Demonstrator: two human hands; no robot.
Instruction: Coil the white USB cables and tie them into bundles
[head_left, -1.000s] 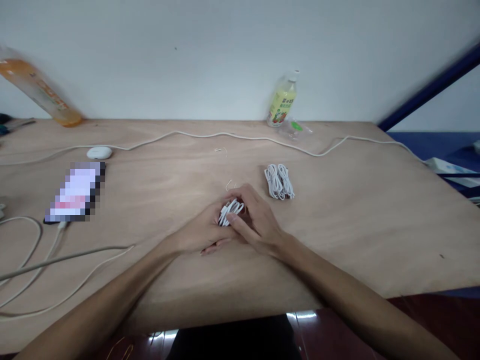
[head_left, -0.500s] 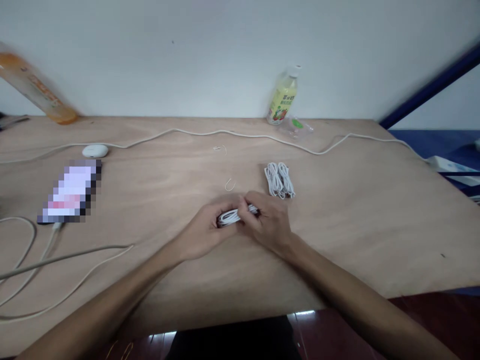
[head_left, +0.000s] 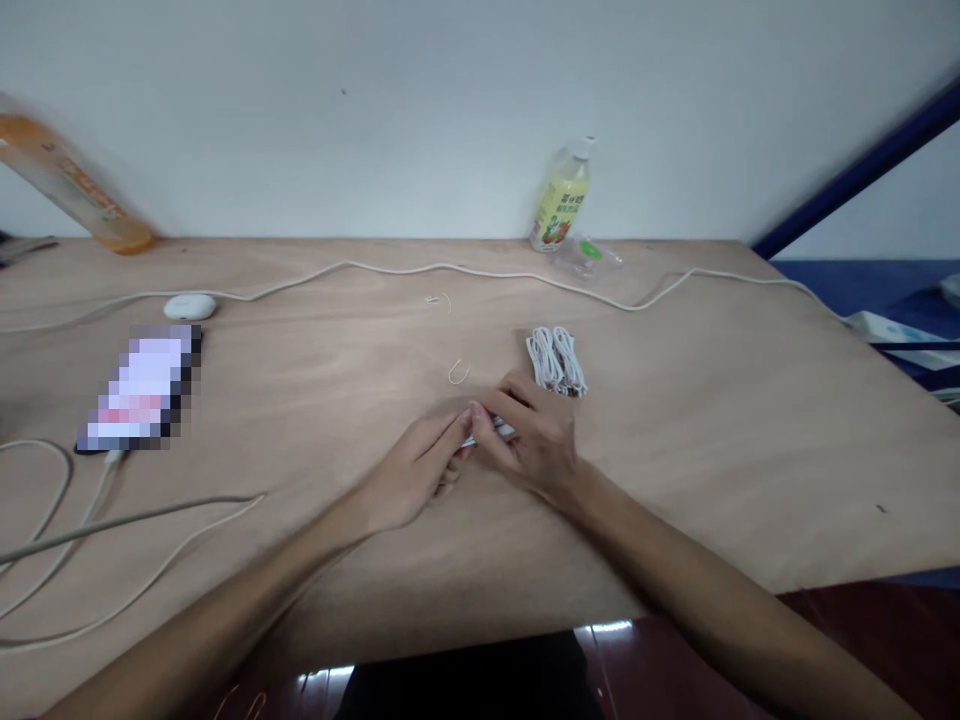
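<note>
A coiled white cable [head_left: 504, 430] is held between my two hands above the wooden table [head_left: 712, 450], mostly covered by the fingers. My left hand [head_left: 420, 465] is closed on its left end, thumb and fingertips pressed together. From the right, my right hand [head_left: 532, 430] grips the same coil, its thumb meeting the left fingertips. Just beyond my right hand lie bundled white cables [head_left: 556, 360], side by side. A short curved white piece [head_left: 458, 374] rests beyond the left fingertips, and small white bits [head_left: 439, 300] lie farther back.
A phone [head_left: 139, 385] with a plugged-in cable and a white case [head_left: 190, 307] lie at the left. An orange bottle [head_left: 75, 190] and a yellow-labelled bottle [head_left: 561, 205] stand near the wall. A long white cord [head_left: 390, 270] crosses the back, by a clear plastic wrapper [head_left: 589, 256].
My left thumb and fingers have closed over the coil and now meet the right fingertips. Less of the coil shows than before. The view has shifted slightly.
</note>
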